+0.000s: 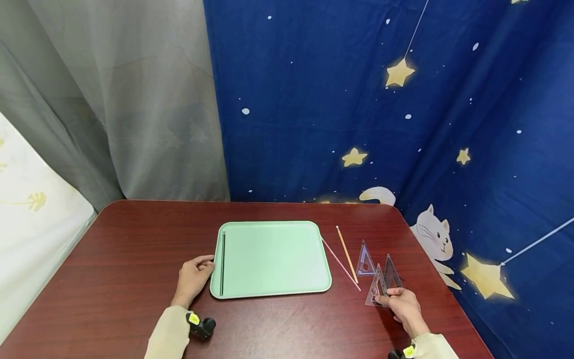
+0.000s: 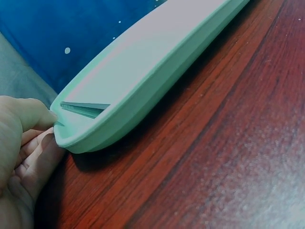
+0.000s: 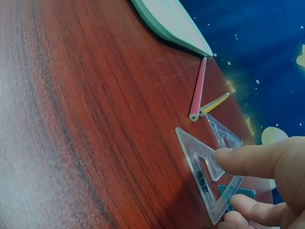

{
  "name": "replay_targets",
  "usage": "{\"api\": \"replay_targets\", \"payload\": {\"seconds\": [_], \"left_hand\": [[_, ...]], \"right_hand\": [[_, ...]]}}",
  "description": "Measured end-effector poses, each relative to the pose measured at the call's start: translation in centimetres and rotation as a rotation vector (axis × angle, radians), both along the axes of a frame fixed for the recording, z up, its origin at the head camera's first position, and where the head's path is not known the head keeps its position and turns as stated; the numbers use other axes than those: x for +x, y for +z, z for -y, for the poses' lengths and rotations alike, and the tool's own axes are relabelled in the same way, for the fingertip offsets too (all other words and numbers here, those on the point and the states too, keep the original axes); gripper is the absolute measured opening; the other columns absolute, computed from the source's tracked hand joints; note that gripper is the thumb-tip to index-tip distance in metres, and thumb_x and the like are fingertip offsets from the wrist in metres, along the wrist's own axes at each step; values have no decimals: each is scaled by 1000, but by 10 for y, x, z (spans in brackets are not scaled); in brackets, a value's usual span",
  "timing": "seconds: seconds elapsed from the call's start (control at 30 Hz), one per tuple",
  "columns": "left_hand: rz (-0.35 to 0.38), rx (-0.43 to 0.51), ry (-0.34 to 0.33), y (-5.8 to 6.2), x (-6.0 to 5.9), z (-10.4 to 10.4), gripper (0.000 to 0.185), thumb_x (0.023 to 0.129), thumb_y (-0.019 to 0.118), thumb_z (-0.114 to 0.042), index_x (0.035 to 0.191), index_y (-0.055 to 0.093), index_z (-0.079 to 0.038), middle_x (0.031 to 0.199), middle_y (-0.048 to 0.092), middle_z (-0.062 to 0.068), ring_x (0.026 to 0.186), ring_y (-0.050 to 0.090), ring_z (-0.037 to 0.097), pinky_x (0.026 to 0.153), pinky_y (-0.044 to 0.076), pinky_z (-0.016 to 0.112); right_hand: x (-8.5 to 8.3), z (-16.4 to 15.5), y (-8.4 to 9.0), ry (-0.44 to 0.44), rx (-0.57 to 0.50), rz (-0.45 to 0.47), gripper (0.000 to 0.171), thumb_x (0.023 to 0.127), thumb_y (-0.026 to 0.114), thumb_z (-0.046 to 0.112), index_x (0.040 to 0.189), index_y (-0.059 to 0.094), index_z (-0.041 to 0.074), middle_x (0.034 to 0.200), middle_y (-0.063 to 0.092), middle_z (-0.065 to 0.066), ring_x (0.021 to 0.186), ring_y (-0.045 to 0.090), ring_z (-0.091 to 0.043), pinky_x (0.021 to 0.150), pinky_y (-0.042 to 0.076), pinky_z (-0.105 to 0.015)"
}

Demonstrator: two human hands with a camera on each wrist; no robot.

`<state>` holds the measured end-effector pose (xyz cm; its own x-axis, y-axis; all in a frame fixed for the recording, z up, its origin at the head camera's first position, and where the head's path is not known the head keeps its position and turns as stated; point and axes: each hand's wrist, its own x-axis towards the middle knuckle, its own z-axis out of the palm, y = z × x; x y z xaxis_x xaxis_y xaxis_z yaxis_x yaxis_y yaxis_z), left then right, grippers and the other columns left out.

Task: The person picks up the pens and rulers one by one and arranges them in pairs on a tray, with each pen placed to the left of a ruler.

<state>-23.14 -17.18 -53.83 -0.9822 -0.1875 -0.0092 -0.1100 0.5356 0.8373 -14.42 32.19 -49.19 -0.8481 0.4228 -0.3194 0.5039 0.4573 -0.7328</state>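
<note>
Plainly, the right hand (image 1: pixel 404 308) had its fingers pinching a clear set square (image 3: pixel 202 183) at the counter (image 1: pixel 278 329). Just beyond those fingers stood a dark set square (image 1: pixel 392 272); farther off lay a bluish set square (image 1: pixel 364 272), a pink pencil (image 1: pixel 339 263) and a yellow pencil (image 1: pixel 347 254). The left hand (image 1: pixel 194 279) gripped a green tray (image 1: pixel 273 259), a slim black stick (image 1: pixel 222 263) just right of its fingers.

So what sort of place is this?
Probably an indoor tabletop workspace, perhaps set up for filming: a wood-grained table with a gray curtain and a blue star-patterned curtain hanging behind it.
</note>
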Motion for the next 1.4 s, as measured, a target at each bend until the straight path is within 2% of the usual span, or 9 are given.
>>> {"api": "replay_targets", "payload": {"seconds": [0.17, 0.4, 0.67, 0.83, 1.13, 1.27, 1.4], "left_hand": [[-2, 2, 5, -2, -1, 0, 28, 88, 60, -19, 111, 70, -7, 69, 60, -5, 66, 50, 5, 69, 40, 21], [0, 13, 3, -3, -1, 0, 28, 89, 60, -18, 112, 70, -6, 71, 62, -4, 66, 51, 5, 69, 40, 21], [-2, 9, 9, -3, 0, 0, 28, 89, 60, -19, 112, 70, -7, 72, 62, -4, 67, 51, 5, 69, 40, 21], [2, 11, 3, -3, 0, 1, 28, 89, 59, -19, 113, 70, -7, 72, 62, -4, 67, 50, 5, 69, 40, 21], [-15, 15, 1, -1, 1, -1, 29, 89, 59, -18, 113, 69, -5, 72, 65, -1, 65, 52, 5, 68, 41, 22], [-12, 15, 3, -2, 1, -1, 29, 89, 59, -17, 113, 70, -5, 73, 65, -1, 66, 53, 5, 69, 41, 22], [-19, 17, 3, -1, 2, -1, 29, 88, 59, -16, 113, 70, -5, 75, 67, 0, 66, 54, 4, 69, 42, 22]], "right_hand": [[0, -1, -3, 8, 72, -22, 60, 68, 80, 18, 111, 51, -12, 100, 58, -27, 80, 56, -28, 57, 49, -33], [2, 2, -4, 38, 209, -30, 51, 64, 80, 18, 100, 56, -9, 90, 61, -21, 82, 53, -31, 64, 39, -29], [2, 4, -4, 12, 143, 28, 39, 68, 78, 13, 94, 57, -7, 89, 59, -23, 70, 55, -25, 55, 52, -35], [3, 5, -2, 23, 131, 41, 27, 69, 74, 9, 88, 63, -7, 84, 61, -20, 68, 57, -24, 54, 53, -33], [3, 6, 1, 56, 152, 28, 14, 70, 69, 7, 79, 64, -3, 65, 53, -5, 59, 54, -16, 51, 52, -29], [3, 6, 3, 67, 168, 46, 7, 71, 64, 6, 74, 64, 0, 68, 54, -7, 60, 54, -17, 52, 52, -28], [2, 7, 4, 74, 198, 43, 9, 70, 63, 6, 76, 63, 0, 72, 56, -11, 60, 55, -19, 51, 52, -29]]}}
